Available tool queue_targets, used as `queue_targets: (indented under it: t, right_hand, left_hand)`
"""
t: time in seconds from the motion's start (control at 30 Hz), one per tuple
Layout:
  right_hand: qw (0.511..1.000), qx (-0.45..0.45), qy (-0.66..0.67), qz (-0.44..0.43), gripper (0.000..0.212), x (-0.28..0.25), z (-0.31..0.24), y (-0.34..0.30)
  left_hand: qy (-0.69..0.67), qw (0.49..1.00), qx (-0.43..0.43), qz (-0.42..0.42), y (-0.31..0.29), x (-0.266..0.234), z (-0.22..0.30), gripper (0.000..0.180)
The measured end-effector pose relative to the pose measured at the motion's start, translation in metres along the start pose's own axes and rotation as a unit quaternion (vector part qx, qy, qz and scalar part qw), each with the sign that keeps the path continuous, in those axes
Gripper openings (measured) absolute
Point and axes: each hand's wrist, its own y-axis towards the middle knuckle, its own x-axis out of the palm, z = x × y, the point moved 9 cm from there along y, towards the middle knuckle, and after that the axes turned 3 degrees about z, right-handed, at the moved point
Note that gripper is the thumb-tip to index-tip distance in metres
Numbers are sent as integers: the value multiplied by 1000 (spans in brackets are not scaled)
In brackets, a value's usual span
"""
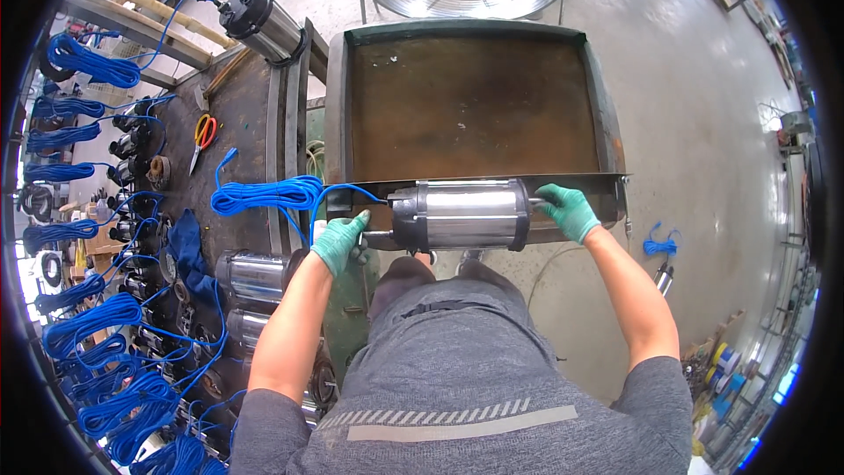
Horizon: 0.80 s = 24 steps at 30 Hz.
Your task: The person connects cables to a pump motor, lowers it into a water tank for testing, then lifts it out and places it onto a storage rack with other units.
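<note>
Step in hand, as judged: two-handed support and steadying of one steel-cased pump (470, 214), laid on its side; next move would call for both ends kept level and the cable kept slack. Items, left to right. Scissors (202, 141), red-orange handles, on the dark tabletop (236, 114), apart from the hands. Cable bundle (265, 197), blue, coiled, overlapping the tabletop's right edge in view, its free run leading to the pump's black left cap. Left hand (337, 244), green-gloved: forearm slanting forward and inward; fingers closed on the metal stub at the pump's left end, thumb uppermost. Pump: bright cylinder between two black caps, crosswise before the torso, at the near lip of a shallow metal tray (338, 114); whether it bears on that lip cannot be told. Right hand (571, 213), green-gloved: forearm likewise slanting forward and inward, wrist slightly higher in view than the left; fingers closed on the slim shaft at the pump's right end, their undersides hidden.
</note>
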Motion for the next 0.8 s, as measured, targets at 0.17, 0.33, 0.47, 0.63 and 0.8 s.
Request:
queue_targets:
  t: [0.17, 0.33, 0.47, 0.63, 0.8]
  right_hand:
    - [999, 31, -36, -19, 29, -2, 1, 3]
    - [997, 10, -72, -13, 28, -4, -3, 2]
    - [998, 30, -56, -14, 29, -5, -6, 1]
    - [996, 26, -80, -14, 29, -4, -4, 2]
    - [971, 231, -37, -51, 56, -10, 9, -1]
  left_hand:
    - [229, 841, 477, 112, -60, 2, 57, 39]
    - [448, 686, 566, 91, -76, 18, 58, 31]
    - [294, 901, 316, 41, -31, 10, 60, 28]
    - [170, 973, 152, 24, -19, 5, 32, 45]
    - [521, 612, 592, 55, -79, 25, 58, 52]
